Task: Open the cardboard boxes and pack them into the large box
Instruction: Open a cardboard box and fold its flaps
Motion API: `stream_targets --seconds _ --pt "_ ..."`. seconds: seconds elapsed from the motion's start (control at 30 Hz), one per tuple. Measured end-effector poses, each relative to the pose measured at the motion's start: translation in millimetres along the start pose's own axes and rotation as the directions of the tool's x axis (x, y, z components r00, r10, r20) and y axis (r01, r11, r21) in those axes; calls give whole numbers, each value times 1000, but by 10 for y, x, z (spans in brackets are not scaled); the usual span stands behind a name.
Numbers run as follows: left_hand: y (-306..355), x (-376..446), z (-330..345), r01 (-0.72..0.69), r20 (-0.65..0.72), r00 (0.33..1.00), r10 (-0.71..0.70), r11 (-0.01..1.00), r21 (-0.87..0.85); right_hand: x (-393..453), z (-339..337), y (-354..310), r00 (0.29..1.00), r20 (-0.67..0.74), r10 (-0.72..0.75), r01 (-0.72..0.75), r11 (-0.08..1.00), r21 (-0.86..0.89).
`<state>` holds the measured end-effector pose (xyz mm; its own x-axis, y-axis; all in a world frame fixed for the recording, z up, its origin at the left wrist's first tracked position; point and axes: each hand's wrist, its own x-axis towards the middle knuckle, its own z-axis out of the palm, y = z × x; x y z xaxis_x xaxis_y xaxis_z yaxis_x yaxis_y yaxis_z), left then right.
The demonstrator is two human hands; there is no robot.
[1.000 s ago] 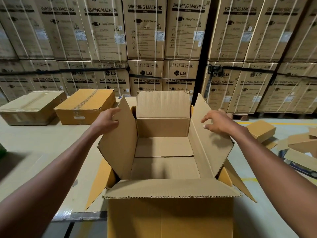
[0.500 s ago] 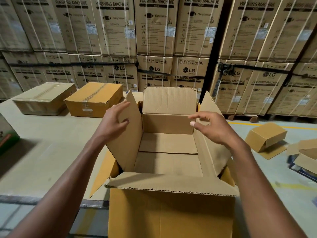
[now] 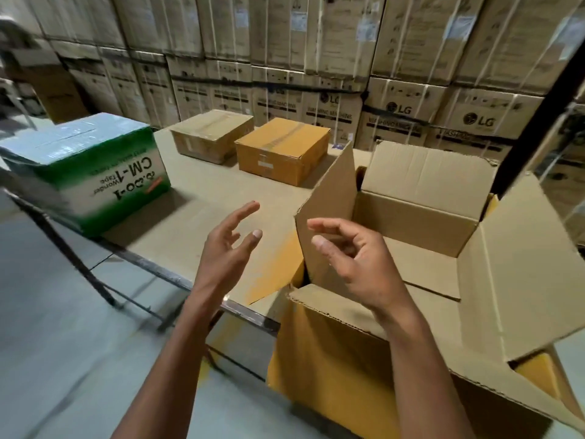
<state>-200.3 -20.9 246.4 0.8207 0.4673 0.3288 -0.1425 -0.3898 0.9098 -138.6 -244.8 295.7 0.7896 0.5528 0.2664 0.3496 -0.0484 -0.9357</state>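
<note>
My left hand [image 3: 229, 245] and right hand [image 3: 351, 258] hover spread, holding nothing; the large box [image 3: 421, 248] gapes right of them.

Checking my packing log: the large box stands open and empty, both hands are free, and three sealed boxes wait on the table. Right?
Not quite: the head view shows both hands, left and right, free, and the large box open and empty, but only two sealed boxes plus a green carton on the table.
</note>
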Motion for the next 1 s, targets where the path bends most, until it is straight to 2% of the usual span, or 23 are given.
stream_targets --seconds 0.13,0.3,0.47,0.6,0.87,1.0 --pt "-370 -181 -446 151 24 989 -149 981 -123 76 721 37 995 97 19 -28 995 91" --pt "-854 -255 -957 285 60 959 -279 925 -253 239 1705 248 987 126 96 -120 972 201" --pt "-1363 -222 -1396 360 69 933 -354 898 -253 515 2432 724 977 44 210 -215 963 165" --pt "-1686 -83 -1508 406 109 914 -391 866 -291 710 2722 1153 949 -21 315 -312 947 76" --pt "-2260 800 -1390 465 161 885 -437 851 -245 1636 3024 1932 909 -151 389 -398 917 -34" --pt "-2599 1257 -1352 579 181 815 -550 784 -223 2115 3032 2277 870 -226 437 -462 884 -69"
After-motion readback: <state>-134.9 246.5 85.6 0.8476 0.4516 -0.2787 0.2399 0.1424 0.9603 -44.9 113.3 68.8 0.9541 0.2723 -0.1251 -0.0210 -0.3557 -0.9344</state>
